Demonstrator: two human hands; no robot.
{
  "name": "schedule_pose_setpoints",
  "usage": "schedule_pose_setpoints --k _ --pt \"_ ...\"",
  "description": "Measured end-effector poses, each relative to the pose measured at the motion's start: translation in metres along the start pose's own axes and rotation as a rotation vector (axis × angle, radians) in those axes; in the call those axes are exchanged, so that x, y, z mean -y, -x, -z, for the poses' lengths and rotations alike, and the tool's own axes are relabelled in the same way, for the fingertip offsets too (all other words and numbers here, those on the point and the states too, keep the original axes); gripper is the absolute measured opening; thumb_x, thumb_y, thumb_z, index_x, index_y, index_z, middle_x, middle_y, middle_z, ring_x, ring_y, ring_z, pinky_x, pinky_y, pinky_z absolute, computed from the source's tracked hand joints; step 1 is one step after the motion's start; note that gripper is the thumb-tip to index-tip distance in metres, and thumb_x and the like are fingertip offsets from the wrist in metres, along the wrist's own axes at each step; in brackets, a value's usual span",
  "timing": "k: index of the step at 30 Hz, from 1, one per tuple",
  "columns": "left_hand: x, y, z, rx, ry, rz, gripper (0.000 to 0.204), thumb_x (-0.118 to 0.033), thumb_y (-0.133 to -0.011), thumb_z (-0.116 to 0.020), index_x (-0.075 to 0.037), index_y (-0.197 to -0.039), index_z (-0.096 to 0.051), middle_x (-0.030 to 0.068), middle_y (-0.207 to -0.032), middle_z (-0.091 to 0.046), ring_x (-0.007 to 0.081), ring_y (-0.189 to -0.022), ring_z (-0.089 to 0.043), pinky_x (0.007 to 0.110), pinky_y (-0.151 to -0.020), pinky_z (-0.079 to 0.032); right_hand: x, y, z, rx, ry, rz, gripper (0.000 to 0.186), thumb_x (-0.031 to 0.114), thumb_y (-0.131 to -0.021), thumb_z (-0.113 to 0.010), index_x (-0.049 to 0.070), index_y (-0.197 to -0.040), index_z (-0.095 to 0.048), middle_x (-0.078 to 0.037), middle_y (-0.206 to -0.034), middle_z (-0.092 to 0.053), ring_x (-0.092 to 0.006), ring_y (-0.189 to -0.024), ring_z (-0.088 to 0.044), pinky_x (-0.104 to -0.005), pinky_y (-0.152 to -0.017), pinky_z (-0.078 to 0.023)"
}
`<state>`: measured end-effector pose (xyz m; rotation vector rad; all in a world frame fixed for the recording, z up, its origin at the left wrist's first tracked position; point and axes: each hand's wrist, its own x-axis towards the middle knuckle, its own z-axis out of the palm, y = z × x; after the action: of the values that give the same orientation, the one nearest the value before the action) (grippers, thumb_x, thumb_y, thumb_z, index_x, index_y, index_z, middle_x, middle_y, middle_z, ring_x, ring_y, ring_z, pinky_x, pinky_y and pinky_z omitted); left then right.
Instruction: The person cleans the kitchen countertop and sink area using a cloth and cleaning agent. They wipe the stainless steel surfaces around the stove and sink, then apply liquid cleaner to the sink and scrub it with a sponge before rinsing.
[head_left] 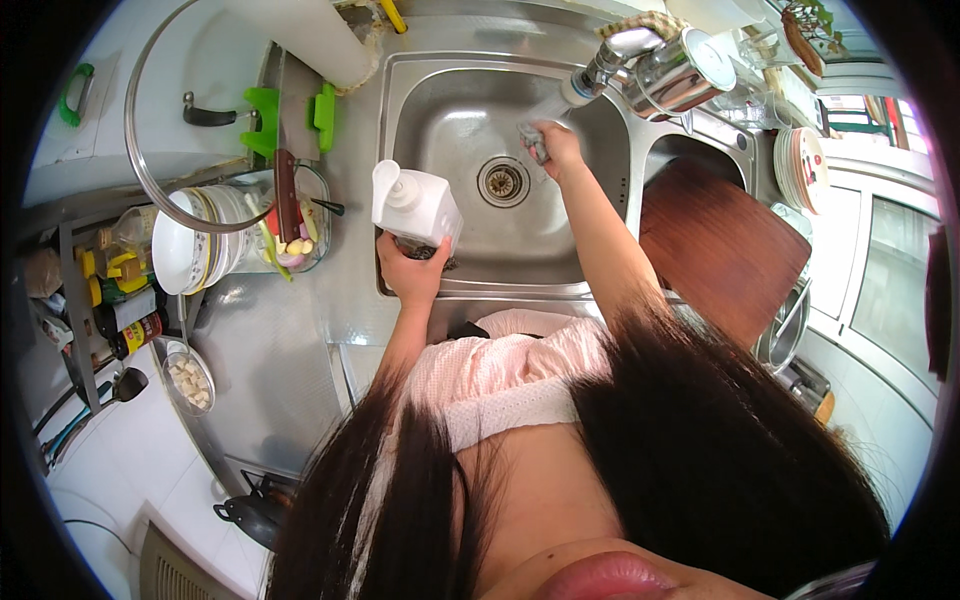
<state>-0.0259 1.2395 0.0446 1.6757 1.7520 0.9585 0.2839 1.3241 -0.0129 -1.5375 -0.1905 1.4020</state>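
Note:
My left hand [412, 272] is wrapped round the lower part of a white pump bottle [432, 200] at the left edge of the steel sink [450, 110]. The bottle's spout points to the left. Over the basin, my right hand [562, 150] grips a small grey scrubber or crumpled cloth [534, 143]; its exact kind is too small to tell. A stream of water [552, 106] comes down onto it from the chrome faucet [585, 82]. The round drain [503, 182] lies below and to the left of the right hand.
Right of the sink, a brown wooden board [715, 245] covers part of a smaller basin. A steel canister [680, 75] stands by the faucet. On the left are stacked bowls [180, 245], a brown-handled knife [287, 195], a glass dish of vegetables [305, 230] and a bowl of white cubes [188, 382].

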Motion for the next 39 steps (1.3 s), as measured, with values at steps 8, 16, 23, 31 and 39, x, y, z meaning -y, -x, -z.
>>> schedule_pose_setpoints --k 8,16,23,31,39 --pt "0.001 0.000 0.002 -0.002 0.018 -0.006 0.077 -0.026 -0.057 -0.090 0.004 -0.116 -0.051 0.0173 -0.107 -0.059 0.0303 -0.095 -0.061 0.039 -0.081 -0.051 -0.002 -0.011 -0.030 0.159 -0.935 0.000 0.029 0.008 -0.095 -0.048 -0.005 -0.121 -0.045 -0.024 -0.120 -0.055 -0.0408 -0.101 -0.060 -0.0385 -0.078 -0.059" --pt "0.003 0.001 0.000 0.002 0.019 -0.004 0.077 -0.025 -0.057 -0.090 0.005 -0.116 -0.051 0.0174 -0.109 -0.059 0.0287 -0.095 -0.062 0.038 -0.080 -0.051 -0.004 -0.038 -0.021 0.341 -1.229 -0.224 0.024 0.005 -0.095 -0.043 -0.003 -0.118 -0.044 -0.020 -0.100 -0.053 -0.0204 -0.075 -0.052 -0.0239 -0.052 -0.046" --pt "0.002 0.001 -0.001 0.003 0.032 0.023 0.080 -0.031 -0.056 -0.088 0.002 -0.118 -0.050 0.0172 -0.109 -0.057 0.0330 -0.099 -0.058 0.042 -0.084 -0.048 -0.001 -0.047 -0.026 0.153 -0.977 -0.199 0.011 0.014 -0.096 -0.038 0.010 -0.097 -0.048 -0.008 -0.076 -0.047 -0.0141 -0.050 -0.040 -0.0229 -0.035 -0.026" --pt "0.002 0.000 0.000 -0.010 -0.061 -0.041 0.078 -0.031 -0.056 -0.090 0.004 -0.115 -0.052 0.0170 -0.107 -0.058 0.0298 -0.092 -0.060 0.038 -0.078 -0.050 0.006 -0.041 -0.029 -0.022 -1.018 -0.127 0.022 0.027 -0.096 -0.044 0.006 -0.100 -0.049 -0.009 -0.086 -0.050 -0.0179 -0.061 -0.048 -0.0236 -0.043 -0.039" --pt "0.003 0.001 0.001 -0.016 -0.055 -0.026 0.079 -0.031 -0.056 -0.090 0.004 -0.116 -0.052 0.0172 -0.107 -0.059 0.0303 -0.094 -0.060 0.039 -0.080 -0.050 0.005 -0.018 -0.034 0.139 -1.526 -0.252 0.044 0.034 -0.095 -0.044 0.000 -0.122 -0.048 -0.022 -0.116 -0.052 -0.0352 -0.099 -0.059 -0.0394 -0.076 -0.062"
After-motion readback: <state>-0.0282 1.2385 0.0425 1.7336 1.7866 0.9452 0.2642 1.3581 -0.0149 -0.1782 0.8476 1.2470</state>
